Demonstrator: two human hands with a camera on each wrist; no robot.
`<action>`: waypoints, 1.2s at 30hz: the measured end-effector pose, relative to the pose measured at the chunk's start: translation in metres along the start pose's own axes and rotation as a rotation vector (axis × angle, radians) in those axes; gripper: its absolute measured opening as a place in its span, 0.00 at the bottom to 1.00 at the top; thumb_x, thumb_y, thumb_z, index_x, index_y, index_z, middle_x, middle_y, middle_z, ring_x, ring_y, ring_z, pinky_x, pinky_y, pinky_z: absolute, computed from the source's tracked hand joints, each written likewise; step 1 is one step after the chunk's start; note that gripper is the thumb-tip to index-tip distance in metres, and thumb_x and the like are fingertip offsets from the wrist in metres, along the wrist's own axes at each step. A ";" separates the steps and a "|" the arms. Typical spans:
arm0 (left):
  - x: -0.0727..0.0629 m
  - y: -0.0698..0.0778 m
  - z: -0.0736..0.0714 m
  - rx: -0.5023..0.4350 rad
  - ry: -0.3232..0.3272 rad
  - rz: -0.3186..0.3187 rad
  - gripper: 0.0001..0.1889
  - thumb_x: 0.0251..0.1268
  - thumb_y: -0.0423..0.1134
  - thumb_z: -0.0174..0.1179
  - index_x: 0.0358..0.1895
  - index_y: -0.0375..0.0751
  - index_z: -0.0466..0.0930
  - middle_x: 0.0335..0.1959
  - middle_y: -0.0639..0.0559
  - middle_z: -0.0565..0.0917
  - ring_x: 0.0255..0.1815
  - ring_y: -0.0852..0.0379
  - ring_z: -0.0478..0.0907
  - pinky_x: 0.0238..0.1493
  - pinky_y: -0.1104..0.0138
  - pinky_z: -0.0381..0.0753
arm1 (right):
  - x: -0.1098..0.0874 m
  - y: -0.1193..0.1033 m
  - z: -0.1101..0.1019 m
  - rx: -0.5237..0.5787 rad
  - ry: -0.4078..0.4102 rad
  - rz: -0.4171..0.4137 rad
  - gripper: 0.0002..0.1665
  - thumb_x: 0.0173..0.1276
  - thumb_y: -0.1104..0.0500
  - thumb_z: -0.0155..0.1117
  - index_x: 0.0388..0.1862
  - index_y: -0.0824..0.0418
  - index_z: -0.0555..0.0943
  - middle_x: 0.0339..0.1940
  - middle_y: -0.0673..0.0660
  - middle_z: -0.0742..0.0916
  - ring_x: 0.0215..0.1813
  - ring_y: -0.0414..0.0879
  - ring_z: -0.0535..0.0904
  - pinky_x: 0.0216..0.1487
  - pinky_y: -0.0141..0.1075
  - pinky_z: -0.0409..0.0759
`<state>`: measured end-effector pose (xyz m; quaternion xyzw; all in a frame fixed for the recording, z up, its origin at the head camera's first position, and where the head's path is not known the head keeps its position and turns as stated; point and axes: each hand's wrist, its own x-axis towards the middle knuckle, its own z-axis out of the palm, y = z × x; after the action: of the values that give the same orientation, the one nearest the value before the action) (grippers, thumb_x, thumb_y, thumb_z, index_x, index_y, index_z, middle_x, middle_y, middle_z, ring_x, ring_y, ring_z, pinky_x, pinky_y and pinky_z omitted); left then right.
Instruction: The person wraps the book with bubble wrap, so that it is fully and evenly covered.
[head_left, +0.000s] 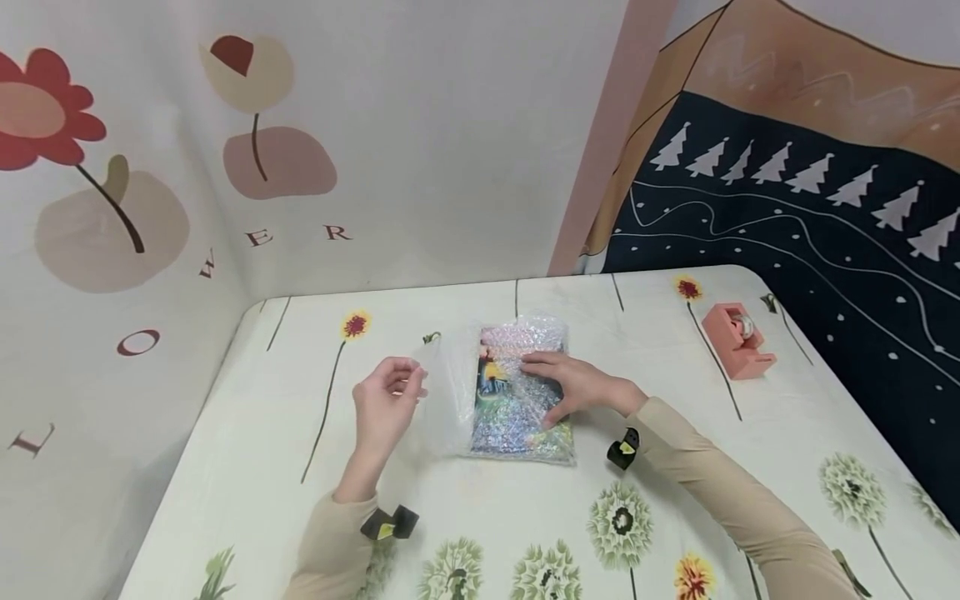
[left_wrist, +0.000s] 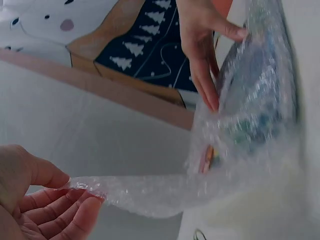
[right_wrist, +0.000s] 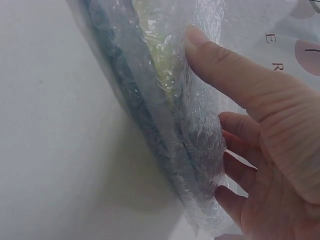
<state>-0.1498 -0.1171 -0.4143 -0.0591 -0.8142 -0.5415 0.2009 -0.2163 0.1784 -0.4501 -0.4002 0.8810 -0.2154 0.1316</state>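
Observation:
A flat, book-like item with a colourful printed cover [head_left: 491, 387] lies on the table, seen through clear bubble wrap [head_left: 517, 442]. My left hand [head_left: 386, 408] is just left of it, slightly raised. Between thumb and fingers it pinches the edge of a loose bubble wrap flap [left_wrist: 150, 192], which stretches from the item toward that hand. With fingers and thumb spread, my right hand [head_left: 581, 387] rests on the wrapped item's right part. In the right wrist view, the right thumb [right_wrist: 215, 55] touches the wrap, and the layers along the item's side show.
A pink tape dispenser [head_left: 735, 342] with a roll in it stands at the back right of the table. The tablecloth [head_left: 255, 433] is white with printed flowers. Behind the table hangs a pale printed curtain [head_left: 435, 167], with a dark tree-patterned cloth [head_left: 787, 208] on the right.

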 end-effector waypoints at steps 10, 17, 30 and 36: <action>-0.007 0.029 0.046 0.137 -0.021 0.328 0.03 0.51 0.23 0.62 0.29 0.32 0.81 0.24 0.44 0.85 0.17 0.56 0.79 0.20 0.73 0.78 | 0.001 0.003 0.000 0.007 -0.005 0.004 0.54 0.47 0.48 0.76 0.69 0.67 0.63 0.71 0.64 0.63 0.72 0.60 0.55 0.66 0.52 0.61; -0.019 0.045 0.076 0.293 -0.050 0.509 0.03 0.49 0.25 0.64 0.28 0.34 0.82 0.26 0.45 0.85 0.19 0.57 0.79 0.21 0.72 0.78 | 0.001 0.003 -0.001 -0.007 0.016 0.001 0.54 0.44 0.48 0.78 0.67 0.69 0.65 0.70 0.64 0.65 0.71 0.60 0.58 0.66 0.51 0.62; -0.047 0.047 0.133 0.636 -0.009 0.655 0.04 0.41 0.30 0.67 0.23 0.43 0.83 0.21 0.52 0.82 0.22 0.56 0.79 0.14 0.68 0.75 | 0.008 0.013 -0.004 -0.097 0.075 -0.146 0.38 0.48 0.54 0.76 0.57 0.68 0.76 0.62 0.69 0.73 0.64 0.62 0.67 0.63 0.50 0.68; -0.058 0.037 0.153 0.711 -0.006 0.662 0.04 0.42 0.32 0.66 0.25 0.44 0.85 0.23 0.52 0.82 0.24 0.57 0.77 0.15 0.69 0.74 | 0.014 0.014 -0.014 -0.082 0.008 -0.154 0.34 0.50 0.65 0.73 0.57 0.72 0.75 0.62 0.69 0.73 0.64 0.63 0.67 0.63 0.50 0.67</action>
<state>-0.1257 0.0435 -0.4556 -0.2441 -0.8868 -0.1364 0.3679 -0.2399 0.1797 -0.4450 -0.4711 0.8561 -0.1904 0.0944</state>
